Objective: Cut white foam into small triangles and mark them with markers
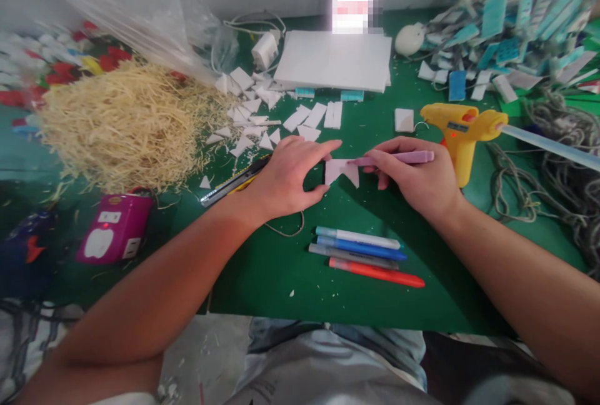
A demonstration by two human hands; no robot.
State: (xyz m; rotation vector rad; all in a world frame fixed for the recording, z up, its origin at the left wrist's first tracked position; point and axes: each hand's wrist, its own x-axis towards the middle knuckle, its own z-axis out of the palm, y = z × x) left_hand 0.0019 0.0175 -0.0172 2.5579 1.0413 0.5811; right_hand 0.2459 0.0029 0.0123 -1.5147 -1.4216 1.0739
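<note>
Between thumb and fingers my left hand (294, 174) pinches the left edge of a small notched piece of white foam board (336, 169), which looks faintly pink. My right hand (417, 174) is closed round a light purple marker (410, 157), its tip touching the board's top right part. Nearer to me lie several pens in a loose row: a white and teal marker (359, 237), a blue marker (360, 247), a grey marker (359, 257) and a red marker (377, 272). Beside my left wrist rests a utility knife (234, 181).
White foam scraps (253, 105) lie behind my left hand, with a stack of white sheets (332, 58) farther back. A yellow glue gun (459, 133) stands at the right near tangled cord (557, 174). Wood-wool straw (126, 124) and a magenta power box (115, 228) are at the left.
</note>
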